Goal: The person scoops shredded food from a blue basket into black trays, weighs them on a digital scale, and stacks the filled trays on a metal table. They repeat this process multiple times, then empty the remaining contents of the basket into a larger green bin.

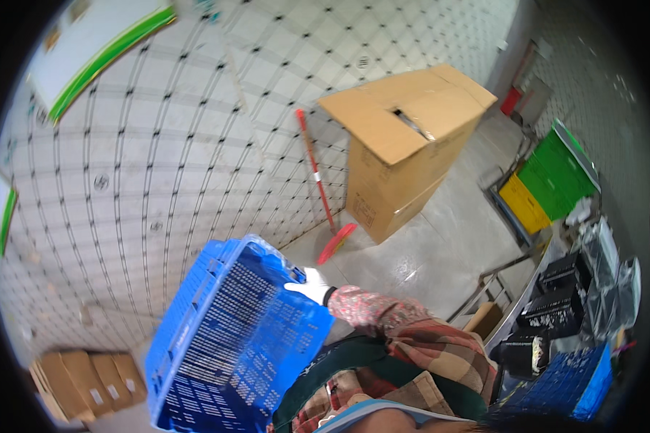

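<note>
A blue perforated plastic crate (273, 346) is tilted on its side in front of my body, its open top facing me and its inside bare. My right hand (313, 286), in a white glove with a dark cuff, grips the crate's upper right rim by the handle area. The fingers are partly hidden by the rim. My left hand is out of view. A patterned sleeve cover, a plaid shirt and a dark green apron show below the crate.
A tall cardboard box (395, 178) stands by the tiled wall, beside a red-handled broom (317, 176). Flattened cardboard (89, 384) lies lower left. Green and yellow crates (552, 173) stand on a trolley at right. Nearer are black packages (552, 311) and a blue basket (563, 379).
</note>
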`<act>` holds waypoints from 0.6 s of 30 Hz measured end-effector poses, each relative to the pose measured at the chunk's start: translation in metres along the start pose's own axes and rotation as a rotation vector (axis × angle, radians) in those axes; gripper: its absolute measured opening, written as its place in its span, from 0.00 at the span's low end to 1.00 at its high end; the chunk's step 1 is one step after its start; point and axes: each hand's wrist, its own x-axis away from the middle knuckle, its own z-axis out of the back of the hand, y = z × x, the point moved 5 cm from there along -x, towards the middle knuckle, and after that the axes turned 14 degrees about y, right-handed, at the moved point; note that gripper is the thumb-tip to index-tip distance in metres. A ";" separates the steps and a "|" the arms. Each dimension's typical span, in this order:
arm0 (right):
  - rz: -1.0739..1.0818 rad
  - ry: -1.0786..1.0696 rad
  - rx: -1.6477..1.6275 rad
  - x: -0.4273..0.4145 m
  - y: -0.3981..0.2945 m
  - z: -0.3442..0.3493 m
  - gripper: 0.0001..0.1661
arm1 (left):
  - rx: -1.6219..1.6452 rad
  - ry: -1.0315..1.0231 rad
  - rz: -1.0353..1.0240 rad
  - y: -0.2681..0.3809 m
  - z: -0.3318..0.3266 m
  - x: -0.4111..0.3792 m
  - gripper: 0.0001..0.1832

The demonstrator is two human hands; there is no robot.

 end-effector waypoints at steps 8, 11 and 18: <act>0.609 0.446 0.034 -0.016 -0.197 0.287 0.29 | 0.121 -0.316 0.082 -0.050 -0.155 0.164 0.27; 0.841 0.624 -0.352 0.005 -0.268 0.398 0.24 | 0.215 -0.434 0.122 -0.056 -0.219 0.233 0.27; 1.163 1.091 -0.570 0.112 -0.315 0.632 0.22 | 0.479 -0.630 0.266 -0.075 -0.355 0.387 0.26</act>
